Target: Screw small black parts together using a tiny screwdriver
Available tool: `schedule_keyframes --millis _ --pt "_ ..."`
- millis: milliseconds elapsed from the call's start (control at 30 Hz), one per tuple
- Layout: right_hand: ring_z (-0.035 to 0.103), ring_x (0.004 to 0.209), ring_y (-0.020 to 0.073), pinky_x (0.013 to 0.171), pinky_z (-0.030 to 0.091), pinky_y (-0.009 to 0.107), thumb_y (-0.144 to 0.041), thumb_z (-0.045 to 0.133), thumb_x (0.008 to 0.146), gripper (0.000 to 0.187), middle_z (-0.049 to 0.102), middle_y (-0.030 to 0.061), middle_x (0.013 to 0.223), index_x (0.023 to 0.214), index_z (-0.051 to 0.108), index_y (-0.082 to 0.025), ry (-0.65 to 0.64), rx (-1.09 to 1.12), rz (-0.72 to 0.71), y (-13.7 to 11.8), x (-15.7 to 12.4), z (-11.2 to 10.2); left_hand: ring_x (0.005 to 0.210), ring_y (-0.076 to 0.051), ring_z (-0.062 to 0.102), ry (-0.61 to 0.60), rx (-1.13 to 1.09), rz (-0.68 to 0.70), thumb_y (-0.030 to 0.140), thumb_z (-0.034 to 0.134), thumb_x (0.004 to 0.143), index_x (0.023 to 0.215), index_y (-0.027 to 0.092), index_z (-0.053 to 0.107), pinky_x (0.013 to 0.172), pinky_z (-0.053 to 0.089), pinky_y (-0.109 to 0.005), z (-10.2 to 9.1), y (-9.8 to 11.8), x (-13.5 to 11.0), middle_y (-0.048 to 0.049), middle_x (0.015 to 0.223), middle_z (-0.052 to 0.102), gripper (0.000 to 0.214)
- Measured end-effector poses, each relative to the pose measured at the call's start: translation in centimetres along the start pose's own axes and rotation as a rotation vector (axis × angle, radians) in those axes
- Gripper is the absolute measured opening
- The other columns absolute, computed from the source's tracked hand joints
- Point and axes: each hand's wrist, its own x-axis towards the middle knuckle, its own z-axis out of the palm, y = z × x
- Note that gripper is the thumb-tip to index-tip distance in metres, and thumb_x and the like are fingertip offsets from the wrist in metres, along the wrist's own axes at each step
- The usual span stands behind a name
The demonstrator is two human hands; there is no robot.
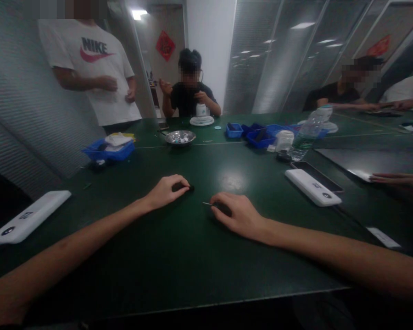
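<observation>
Over the middle of the green table (151, 256), my left hand (168, 190) pinches a small black piece (192, 188) between thumb and fingertips. The piece is too small and dark to name. My right hand (236, 213) rests on the tabletop, its fingers curled round a thin metal rod (206, 203). The rod's tip sticks out to the left, toward the black piece, with a gap between them. Most of the rod is hidden in my fingers, so its kind cannot be made out.
White devices lie at left (29, 217) and right (313, 187), the right one beside a phone (318, 176). Farther back are a metal bowl (180, 137), blue trays (108, 152) and a plastic bottle (309, 133). Several people are around the table; one handles a white fan (202, 120).
</observation>
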Motion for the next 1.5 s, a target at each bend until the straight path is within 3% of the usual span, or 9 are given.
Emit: schedule_keyframes --millis 167,300,500,933,1033,1133,1200,1367,1500 --pt "0.061 0.078 0.0158 0.069 0.046 0.029 -0.033 0.053 0.099 0.021 0.068 0.0052 0.100 0.112 0.063 -0.020 0.002 0.008 0.018 0.1 0.1 0.0 0.097 -0.021 0.064 -0.053 -0.057 0.033 0.029 0.061 0.096 0.109 0.020 0.069 0.085 0.052 -0.034 2.2 4.1 -0.9 -0.0077 0.107 0.069 0.018" --pt "0.060 0.073 0.0152 0.066 0.044 0.028 -0.029 0.057 0.094 0.016 0.068 0.0040 0.096 0.106 0.065 -0.020 0.015 -0.019 0.051 -0.3 0.0 -0.2 0.101 -0.023 0.063 -0.043 -0.023 0.009 0.029 0.065 0.093 0.124 0.023 0.064 0.089 0.051 -0.038 2.5 5.3 -1.1 -0.0075 0.111 0.068 0.032" --pt "0.058 0.069 0.0143 0.062 0.041 0.026 -0.028 0.060 0.092 0.013 0.067 0.0027 0.090 0.099 0.067 -0.020 0.012 -0.049 0.091 -0.6 -0.1 -0.3 0.102 -0.023 0.060 -0.104 0.009 0.031 0.031 0.062 0.097 0.108 0.021 0.070 0.094 0.047 -0.039 2.3 5.1 -0.8 -0.0068 0.107 0.067 0.017" --pt "0.059 0.077 0.0149 0.066 0.044 0.027 -0.029 0.055 0.098 0.017 0.065 0.0042 0.099 0.109 0.064 -0.020 -0.057 -0.006 -0.018 -0.3 0.0 -0.1 0.105 -0.023 0.058 -0.211 -0.058 0.120 0.028 0.060 0.099 0.114 0.021 0.068 0.097 0.043 -0.040 2.3 4.9 -0.8 -0.0075 0.110 0.067 0.019" --pt "0.060 0.078 0.0153 0.068 0.045 0.028 -0.029 0.052 0.100 0.018 0.065 0.0051 0.100 0.111 0.063 -0.019 -0.036 0.000 0.004 -0.4 0.1 -0.2 0.105 -0.023 0.059 -0.195 -0.072 0.077 0.028 0.064 0.097 0.125 0.023 0.065 0.094 0.045 -0.038 2.5 4.6 -0.9 -0.0076 0.112 0.065 0.028" --pt "0.058 0.074 0.0147 0.066 0.044 0.028 -0.028 0.054 0.099 0.017 0.065 0.0043 0.098 0.108 0.063 -0.019 0.009 -0.029 0.076 -0.4 0.1 -0.1 0.101 -0.021 0.061 -0.165 -0.125 -0.001 0.028 0.068 0.094 0.147 0.027 0.049 0.091 0.046 -0.036 2.6 4.4 -0.9 -0.0054 0.109 0.065 0.056" --pt "0.057 0.071 0.0142 0.063 0.042 0.027 -0.028 0.056 0.097 0.015 0.066 0.0033 0.095 0.105 0.064 -0.020 0.021 -0.050 0.119 -0.3 0.0 -0.1 0.098 -0.020 0.062 -0.146 -0.147 -0.039 0.029 0.071 0.092 0.151 0.027 0.042 0.091 0.047 -0.036 2.5 4.4 -0.9 -0.0036 0.106 0.065 0.066" --pt "0.058 0.070 0.0141 0.062 0.041 0.027 -0.029 0.058 0.095 0.014 0.068 0.0026 0.094 0.103 0.065 -0.020 0.057 -0.042 0.171 -0.1 0.0 -0.1 0.104 -0.023 0.059 -0.138 -0.059 -0.011 0.034 0.069 0.093 0.109 0.021 0.068 0.092 0.048 -0.038 2.2 4.6 -0.9 -0.0067 0.110 0.065 0.021" --pt "0.058 0.071 0.0141 0.064 0.042 0.027 -0.029 0.057 0.095 0.014 0.068 0.0026 0.092 0.103 0.065 -0.020 0.115 -0.002 0.154 0.2 0.0 0.1 0.123 -0.025 0.054 -0.138 -0.011 0.093 0.029 0.065 0.095 0.111 0.022 0.067 0.104 0.042 -0.043 2.2 5.0 -1.1 -0.0077 0.127 0.063 0.018"
